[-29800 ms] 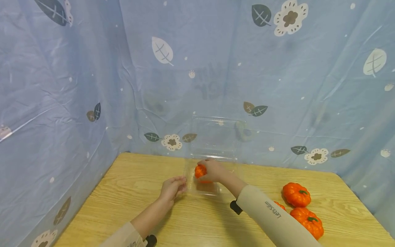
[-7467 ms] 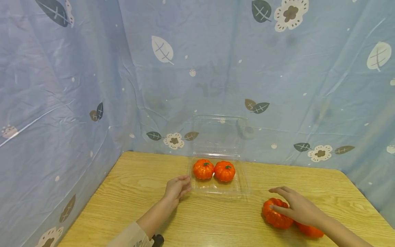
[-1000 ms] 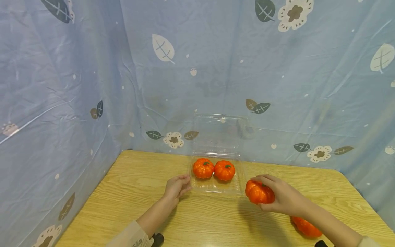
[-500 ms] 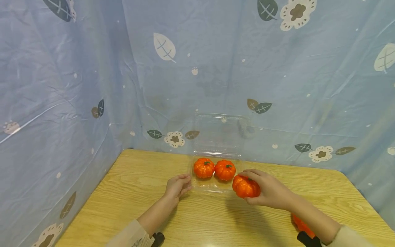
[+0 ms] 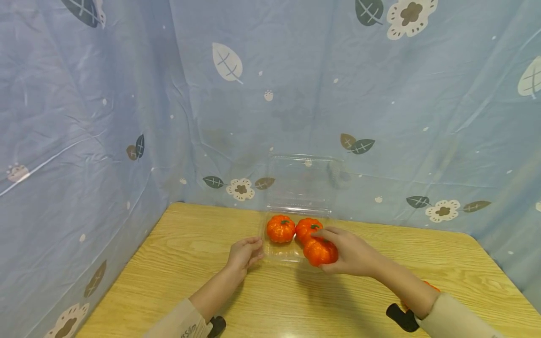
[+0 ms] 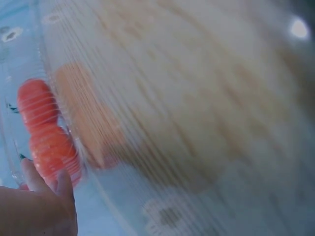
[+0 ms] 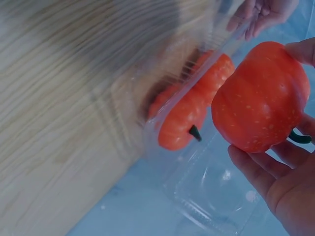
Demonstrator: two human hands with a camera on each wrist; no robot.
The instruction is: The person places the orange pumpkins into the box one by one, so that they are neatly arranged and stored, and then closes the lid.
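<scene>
A clear plastic clamshell container point(image 5: 291, 256) stands with its lid raised against the curtain. Two small orange toy pumpkins point(image 5: 281, 229) with green stems sit side by side at its back. My right hand point(image 5: 352, 253) grips a third toy pumpkin point(image 5: 320, 252) over the container's front right part. In the right wrist view this pumpkin point(image 7: 263, 98) is held between thumb and fingers, above the container's rim. My left hand point(image 5: 244, 253) pinches the container's left edge; the right wrist view shows its fingers point(image 7: 270, 14) at the rim.
Another orange toy pumpkin point(image 5: 431, 284) lies on the wooden table point(image 5: 190, 253) at the right, mostly hidden by my right forearm. A blue patterned curtain point(image 5: 296, 94) closes off the back and left side.
My right hand has carried the toy pumpkin left, from the table's right part to over the container. Earlier, the two pumpkins were placed inside. The left hand stays at the container's edge.
</scene>
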